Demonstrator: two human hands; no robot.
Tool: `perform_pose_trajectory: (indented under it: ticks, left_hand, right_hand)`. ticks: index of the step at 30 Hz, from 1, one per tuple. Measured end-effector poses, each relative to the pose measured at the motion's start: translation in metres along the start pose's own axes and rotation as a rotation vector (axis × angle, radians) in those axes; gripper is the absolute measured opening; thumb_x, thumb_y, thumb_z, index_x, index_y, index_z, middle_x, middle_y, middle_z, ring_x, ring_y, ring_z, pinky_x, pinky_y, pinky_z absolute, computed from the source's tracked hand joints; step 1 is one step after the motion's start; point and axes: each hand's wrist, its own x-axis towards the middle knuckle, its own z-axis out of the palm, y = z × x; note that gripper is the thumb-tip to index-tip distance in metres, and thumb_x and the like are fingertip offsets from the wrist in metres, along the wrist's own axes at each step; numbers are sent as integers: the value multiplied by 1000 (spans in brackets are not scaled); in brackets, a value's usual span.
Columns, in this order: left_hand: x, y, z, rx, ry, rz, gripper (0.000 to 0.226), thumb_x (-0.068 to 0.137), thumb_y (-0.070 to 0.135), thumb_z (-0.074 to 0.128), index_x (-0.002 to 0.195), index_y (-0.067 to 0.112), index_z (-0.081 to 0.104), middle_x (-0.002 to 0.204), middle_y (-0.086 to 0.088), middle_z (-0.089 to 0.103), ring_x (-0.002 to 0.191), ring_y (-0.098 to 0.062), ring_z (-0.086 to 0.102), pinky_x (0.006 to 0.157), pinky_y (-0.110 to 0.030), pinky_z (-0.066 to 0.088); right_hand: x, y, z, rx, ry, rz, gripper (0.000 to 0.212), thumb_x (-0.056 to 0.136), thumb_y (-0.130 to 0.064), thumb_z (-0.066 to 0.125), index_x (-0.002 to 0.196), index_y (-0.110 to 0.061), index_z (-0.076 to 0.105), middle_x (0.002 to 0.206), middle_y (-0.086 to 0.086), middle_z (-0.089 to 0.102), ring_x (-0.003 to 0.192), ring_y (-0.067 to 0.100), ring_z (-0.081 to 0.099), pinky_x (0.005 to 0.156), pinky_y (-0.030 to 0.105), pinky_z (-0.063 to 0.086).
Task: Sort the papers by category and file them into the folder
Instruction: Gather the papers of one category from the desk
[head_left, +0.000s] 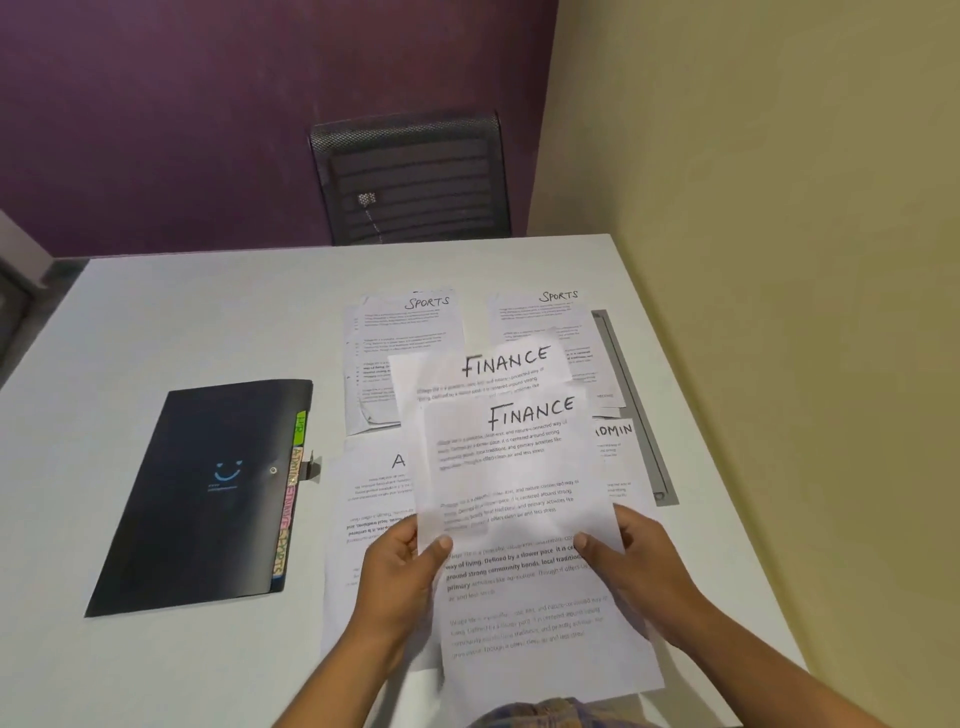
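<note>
Centrally, left hand (397, 569) and right hand (636, 564) pinching two FINANCE sheets (519, 467) by their side edges, thumbs pressing on top, black tabbed folder (208, 493) lying closed at nine o'clock, SPORTS papers (410, 332) sitting at twelve o'clock on the table (208, 312)

White table (208, 322) fills the lower half of the frame, its far edge running across the middle. Black mesh-backed chair (415, 176) stands behind the far edge, centre, pushed up to the table. Small pale tag (367, 198) hangs on the chair back, with a thin cord below it. Purple wall (208, 104) upper left; cream wall (753, 156) down the right side. Long grey strip (618, 364) lies flat on the table, right of centre, roughly parallel to the table's right edge.
</note>
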Motion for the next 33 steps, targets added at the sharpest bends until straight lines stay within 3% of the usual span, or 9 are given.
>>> perform_pose_trajectory:
  ticks: [8, 11, 13, 14, 16, 20, 26, 30, 33]
  left_hand:
    - [3, 13, 15, 196, 29, 227, 26, 89, -7, 62, 97, 16, 71, 89, 14, 78, 88, -4, 73, 74, -13, 55]
    - [2, 13, 18, 281, 3, 320, 16, 85, 4, 72, 70, 4, 66, 61, 5, 68, 64, -18, 64, 58, -11, 47]
    - [5, 11, 19, 322, 6, 383, 22, 82, 7, 75, 71, -8, 64, 70, -6, 65, 69, -25, 60, 58, -23, 50]
    - [7, 10, 19, 343, 3, 398, 11, 81, 9, 76, 85, -1, 74, 79, 0, 73, 77, -17, 67, 69, -22, 55]
    - [11, 4, 18, 400, -9, 400, 23, 81, 10, 76, 103, 18, 77, 103, 14, 75, 98, -3, 69, 83, -16, 54]
    - [21, -7, 14, 433, -9, 426, 22, 84, 4, 73, 104, 12, 77, 101, 7, 77, 97, -4, 70, 84, -15, 52]
    - [19, 8, 20, 242, 16, 284, 19, 89, 8, 70, 91, 26, 76, 89, 13, 78, 88, -5, 72, 74, -18, 58]
    - [21, 13, 15, 211, -80, 181, 12, 89, 11, 70, 98, 17, 76, 94, 5, 79, 89, -11, 74, 74, -25, 60]
    - [37, -13, -8, 300, 63, 57, 17, 86, 20, 74, 103, 15, 72, 92, -1, 77, 83, -12, 74, 72, -25, 59]
  right_hand:
    - [10, -14, -3, -45, 195, -178, 15, 84, -11, 75, 90, -25, 73, 77, -20, 76, 76, -3, 72, 60, 10, 51]
    - [13, -11, -3, -48, 188, -216, 20, 82, -10, 77, 91, -26, 70, 74, -21, 73, 71, -10, 68, 59, 6, 49]
    - [14, -8, -2, -62, 148, -244, 22, 79, -8, 79, 93, -23, 71, 74, -17, 75, 72, -7, 69, 61, 8, 50]
    - [15, -6, -2, -74, 140, -281, 25, 77, -6, 80, 95, -21, 72, 82, -16, 76, 80, -3, 70, 67, 11, 53]
    - [17, -3, -1, -132, 145, -331, 29, 73, -13, 82, 100, -19, 74, 98, -11, 76, 96, 8, 71, 80, 21, 56]
    - [24, 8, -5, -171, 111, -341, 32, 74, -7, 84, 103, -16, 75, 103, -9, 74, 100, 12, 69, 85, 32, 58]
    - [26, 5, -10, -305, 109, -359, 20, 84, -2, 73, 98, -16, 70, 89, -12, 72, 82, -7, 66, 68, 5, 47]
    - [27, 21, -21, -299, 125, -193, 15, 91, -16, 67, 86, -29, 71, 82, -21, 74, 75, 1, 69, 62, 16, 53]
    - [23, 41, -32, -339, 162, -118, 9, 92, -20, 67, 87, -20, 75, 83, -10, 77, 74, 10, 73, 64, 34, 60]
